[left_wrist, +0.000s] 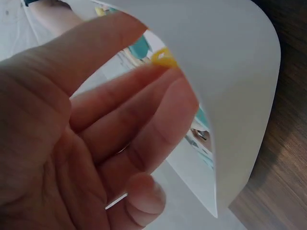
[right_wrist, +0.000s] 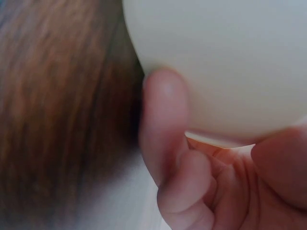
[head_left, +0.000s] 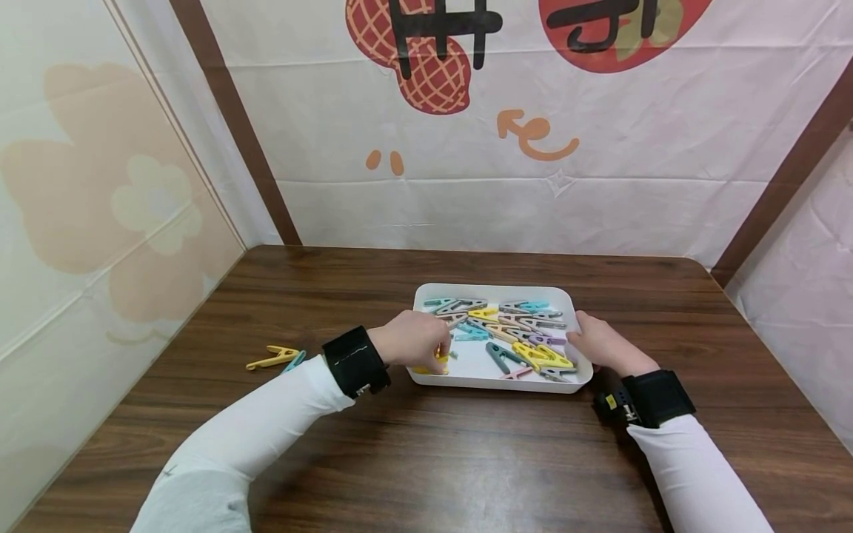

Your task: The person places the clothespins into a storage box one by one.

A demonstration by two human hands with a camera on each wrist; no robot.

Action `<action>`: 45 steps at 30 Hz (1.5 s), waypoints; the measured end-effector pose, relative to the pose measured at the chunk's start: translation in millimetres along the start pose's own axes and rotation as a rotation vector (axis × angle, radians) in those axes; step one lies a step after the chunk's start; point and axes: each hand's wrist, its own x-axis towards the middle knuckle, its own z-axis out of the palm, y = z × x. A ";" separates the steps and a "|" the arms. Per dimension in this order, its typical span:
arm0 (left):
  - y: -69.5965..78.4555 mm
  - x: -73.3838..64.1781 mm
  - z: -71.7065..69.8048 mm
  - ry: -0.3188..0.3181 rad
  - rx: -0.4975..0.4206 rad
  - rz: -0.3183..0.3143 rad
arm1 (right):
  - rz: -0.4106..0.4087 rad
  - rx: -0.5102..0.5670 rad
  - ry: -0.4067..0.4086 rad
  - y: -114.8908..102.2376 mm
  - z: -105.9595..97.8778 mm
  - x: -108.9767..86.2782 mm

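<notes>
A white tray [head_left: 466,381] full of clothespins of several colours stands on the table. At its left end my left hand [head_left: 416,339] reaches over the rim, its fingers curled about a yellow clothespin [head_left: 440,357] low in the tray. In the left wrist view, yellow plastic [left_wrist: 164,58] shows by the fingertips; the tray wall hides the rest of the hold. My right hand [head_left: 611,345] grips the tray's right end, and its fingers [right_wrist: 165,103] press against the outer wall in the right wrist view.
Left of the tray, a yellow clothespin [head_left: 272,357] and a blue clothespin [head_left: 295,361] lie on the brown wooden table [head_left: 466,459], the blue one partly hidden by the left sleeve. Printed white cloth [head_left: 426,207] hangs behind the table and at both sides.
</notes>
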 end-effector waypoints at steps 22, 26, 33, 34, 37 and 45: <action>-3.7 -5.3 6.1 0.028 0.079 0.016 | 0.031 0.027 -0.020 0.9 -0.5 0.7; -10.1 -17.2 3.0 0.098 0.010 -0.004 | 0.026 0.021 -0.016 0.6 0.4 1.1; -32.6 -48.1 -1.7 0.268 -0.108 -0.107 | 0.031 0.013 -0.015 0.6 0.3 0.8; -36.4 -52.9 -2.4 0.283 -0.129 -0.127 | 0.030 0.009 -0.014 0.8 0.1 0.7; -48.2 -67.7 -2.9 0.309 -0.168 -0.207 | 0.022 -0.002 -0.008 1.6 0.0 1.0; -83.6 -107.9 1.4 0.371 -0.186 -0.364 | -0.001 -0.018 -0.004 3.2 0.3 2.5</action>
